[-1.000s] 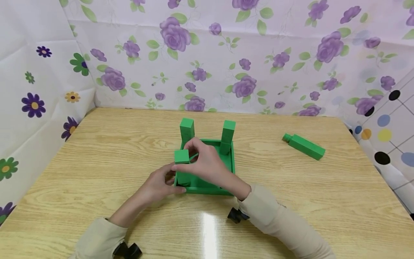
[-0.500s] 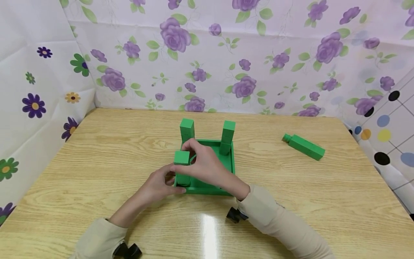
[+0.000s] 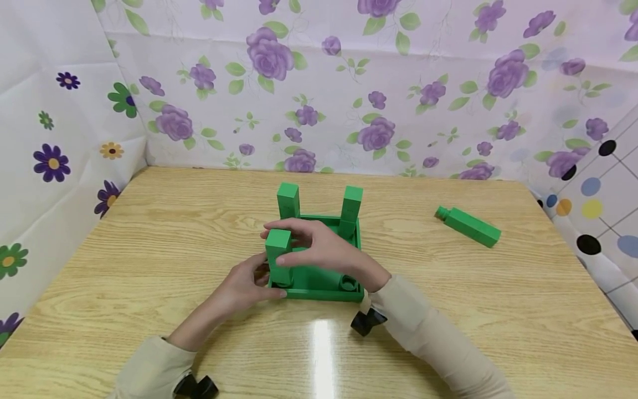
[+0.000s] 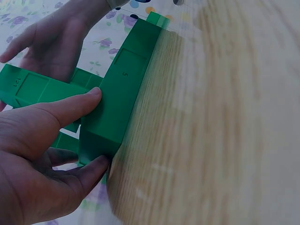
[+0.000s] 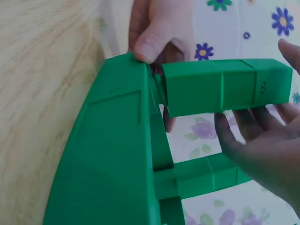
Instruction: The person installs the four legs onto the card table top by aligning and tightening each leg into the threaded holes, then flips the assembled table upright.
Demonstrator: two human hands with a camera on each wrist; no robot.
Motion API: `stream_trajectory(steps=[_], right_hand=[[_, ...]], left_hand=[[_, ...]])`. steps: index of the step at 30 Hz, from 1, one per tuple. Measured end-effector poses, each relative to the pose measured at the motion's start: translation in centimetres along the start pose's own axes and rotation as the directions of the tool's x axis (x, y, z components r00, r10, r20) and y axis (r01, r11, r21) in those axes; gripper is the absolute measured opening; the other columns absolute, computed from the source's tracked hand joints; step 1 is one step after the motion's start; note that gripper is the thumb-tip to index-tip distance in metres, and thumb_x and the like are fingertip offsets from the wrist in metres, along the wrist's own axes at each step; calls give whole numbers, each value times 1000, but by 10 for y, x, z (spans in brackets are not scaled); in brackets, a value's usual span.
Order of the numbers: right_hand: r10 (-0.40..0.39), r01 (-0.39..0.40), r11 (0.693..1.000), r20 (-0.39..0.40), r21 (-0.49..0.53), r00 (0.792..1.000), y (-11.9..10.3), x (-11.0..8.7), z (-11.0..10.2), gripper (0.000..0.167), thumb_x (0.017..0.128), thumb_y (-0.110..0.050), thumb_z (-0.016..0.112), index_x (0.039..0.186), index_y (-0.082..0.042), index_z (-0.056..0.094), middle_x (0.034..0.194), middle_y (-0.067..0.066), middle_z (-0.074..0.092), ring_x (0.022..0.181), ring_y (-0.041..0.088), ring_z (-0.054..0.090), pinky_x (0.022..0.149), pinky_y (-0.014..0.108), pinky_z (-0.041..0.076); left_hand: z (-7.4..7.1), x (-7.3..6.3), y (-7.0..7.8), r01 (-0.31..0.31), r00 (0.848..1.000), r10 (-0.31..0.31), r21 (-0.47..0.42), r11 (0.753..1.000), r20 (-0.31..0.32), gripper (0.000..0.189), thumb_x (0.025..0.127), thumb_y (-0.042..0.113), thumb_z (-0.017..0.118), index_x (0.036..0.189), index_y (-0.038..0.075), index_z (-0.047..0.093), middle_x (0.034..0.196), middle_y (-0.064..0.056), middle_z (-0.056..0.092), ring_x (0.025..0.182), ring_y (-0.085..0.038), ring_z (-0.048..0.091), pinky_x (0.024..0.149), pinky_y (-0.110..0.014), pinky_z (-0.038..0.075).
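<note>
A green square tray-like base (image 3: 319, 295) lies on the table with upright green posts at its corners. My left hand (image 3: 244, 285) grips its near left corner, thumb on the side wall and fingers beneath, as the left wrist view (image 4: 42, 154) shows. The near left post (image 3: 278, 252) stands there, slightly tilted. Around it is my right hand (image 3: 324, 249), fingers spread behind and thumb in front; in the right wrist view the fingers (image 5: 243, 129) lie loosely along the post and the thumb stands off it. A round threaded socket (image 3: 348, 283) sits at the near right corner.
Two more posts stand at the far left (image 3: 288, 199) and far right (image 3: 351, 205) corners. A loose green post (image 3: 471, 226) with a threaded end lies on the table to the right. Floral cloth (image 3: 319, 100) hangs behind the table.
My right hand has loosened its pinch on the near left post, spreading its fingers and shifting slightly right. The near right socket has come into view. My left hand has stayed put.
</note>
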State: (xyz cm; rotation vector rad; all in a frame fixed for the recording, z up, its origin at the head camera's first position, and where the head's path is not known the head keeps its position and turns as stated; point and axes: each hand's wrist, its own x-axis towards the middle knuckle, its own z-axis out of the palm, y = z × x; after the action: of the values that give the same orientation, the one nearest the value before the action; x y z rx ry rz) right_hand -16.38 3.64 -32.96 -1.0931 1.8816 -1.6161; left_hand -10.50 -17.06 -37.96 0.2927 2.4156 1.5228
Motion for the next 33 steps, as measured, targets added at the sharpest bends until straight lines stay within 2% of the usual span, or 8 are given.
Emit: stream_trajectory(steps=[3,7,14,18,26,33], right_hand=[[-17,15,996,28,92,999,2,1,-3,52,93,-4,64,142,-5,47,134,6,56,122,19,53,102,37,45],[-13,7,987,33,158,999,4,1,-7,51,93,-1,61,142,-3,46,134,9,56,121,22,53,101,40,45],[10,-17,982,41,188,999,5,1,-8,51,91,0,63,140,2,48,132,11,57,119,24,56,100,41,46],[21,-23,992,20,128,1000,3,1,-7,47,90,-2,65,135,1,53,129,12,58,113,23,59,97,40,49],[10,-13,996,-35,-90,999,-4,-1,-1,44,89,-11,70,131,-7,58,126,3,60,112,13,58,97,30,47],[36,-63,984,-157,-169,987,-6,-5,8,45,86,-17,73,128,-8,60,117,-2,62,102,12,59,93,41,50]], left_hand=[[0,-1,1,4,1000,-4,10,1000,-1,80,80,16,81,146,1,38,133,-17,53,123,-35,51,103,-46,43],[0,-1,1,7,1000,-7,16,1000,1,83,79,17,82,146,0,36,134,-18,51,124,-36,50,103,-47,42],[0,0,-1,22,1000,-22,15,1000,-1,82,80,18,82,146,2,37,134,-17,52,124,-36,50,104,-46,41],[0,0,-3,12,1000,-12,15,1000,2,80,80,18,81,146,2,38,135,-17,51,125,-36,49,104,-46,41],[0,0,-2,10,1000,-10,-21,1000,9,75,79,15,82,143,6,43,137,-15,51,126,-34,48,103,-44,42],[-1,0,-2,14,1000,-14,-18,1000,14,76,80,16,82,144,6,42,138,-16,50,126,-36,47,103,-46,43]])
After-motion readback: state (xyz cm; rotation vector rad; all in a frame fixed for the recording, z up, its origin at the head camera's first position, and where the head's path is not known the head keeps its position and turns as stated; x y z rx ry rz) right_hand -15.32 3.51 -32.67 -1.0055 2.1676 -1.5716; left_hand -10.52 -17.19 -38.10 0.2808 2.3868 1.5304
